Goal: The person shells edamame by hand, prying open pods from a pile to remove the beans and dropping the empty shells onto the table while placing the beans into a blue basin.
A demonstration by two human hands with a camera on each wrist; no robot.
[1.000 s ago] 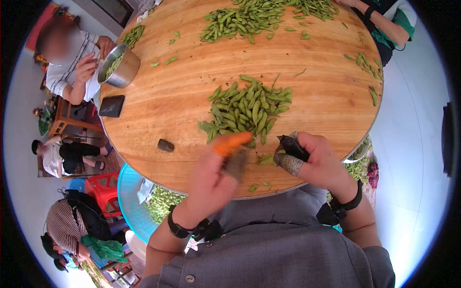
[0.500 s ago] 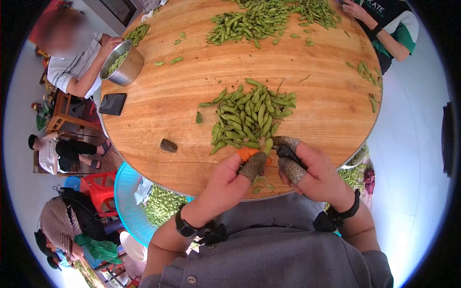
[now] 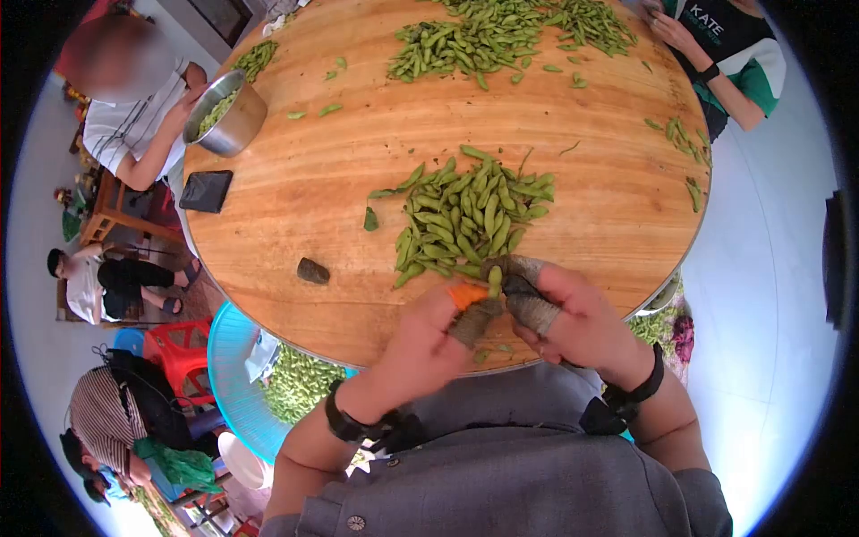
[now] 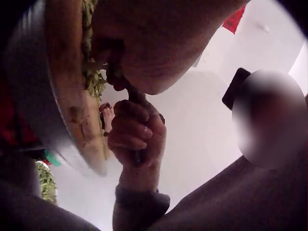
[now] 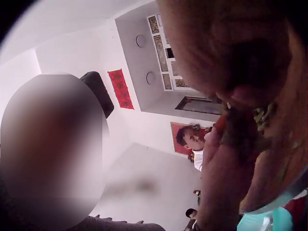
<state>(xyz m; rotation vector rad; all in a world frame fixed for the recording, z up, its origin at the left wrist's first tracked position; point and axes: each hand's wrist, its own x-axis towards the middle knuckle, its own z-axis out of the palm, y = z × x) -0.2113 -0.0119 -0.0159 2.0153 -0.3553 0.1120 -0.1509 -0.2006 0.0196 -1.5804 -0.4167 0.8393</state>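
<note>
Both hands meet at the near edge of the round wooden table (image 3: 295, 210), just below a pile of green soybean pods (image 3: 465, 210). My left hand (image 3: 420, 336), with an orange cover on the forefinger and a grey-brown one on the thumb, pinches a soybean pod (image 3: 495, 280). From the other side my right hand (image 3: 582, 315) grips the same pod; it has grey and black finger covers. The left wrist view shows the curled right hand (image 4: 137, 130) close to the left one. The wrist views are too dark to show the pod clearly.
A dark finger-cover-like stub (image 3: 312, 271) and a black flat case (image 3: 206, 191) lie on the left. A person holds a metal pot (image 3: 234, 121) there. Larger pod piles (image 3: 465, 45) lie at the far side. Below the left edge stands a blue basket (image 3: 234, 376) of beans.
My left hand, blurred and apart one second ago, has come right to the right hand. A pod is now between their fingers. A leaf at the pile's left has shifted.
</note>
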